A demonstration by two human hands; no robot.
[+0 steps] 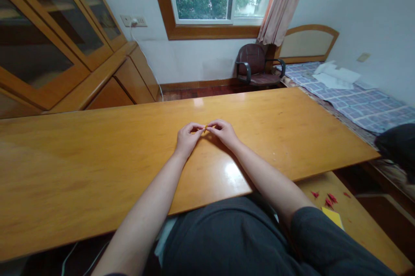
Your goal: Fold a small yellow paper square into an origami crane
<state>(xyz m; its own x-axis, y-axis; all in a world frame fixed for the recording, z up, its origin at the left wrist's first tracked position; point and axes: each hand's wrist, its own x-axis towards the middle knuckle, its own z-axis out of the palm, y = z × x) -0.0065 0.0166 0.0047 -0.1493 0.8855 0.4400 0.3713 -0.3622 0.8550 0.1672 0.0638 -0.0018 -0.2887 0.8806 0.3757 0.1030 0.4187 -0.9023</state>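
My left hand point(189, 137) and my right hand point(224, 131) meet over the middle of the wooden table. Between their fingertips is a small piece of folded yellow paper point(205, 128), pinched from both sides. Much of it is hidden by my fingers, so its exact folded shape cannot be made out. Both hands are closed at the thumb and forefinger.
On a lower wooden surface point(363, 220) at the right lie several small red folded-paper pieces point(330, 200) and a yellow paper sheet point(333, 217). Beyond the table point(97, 155) are an armchair point(254, 64), a bed point(363, 99) and a glass-door cabinet point(97, 64).
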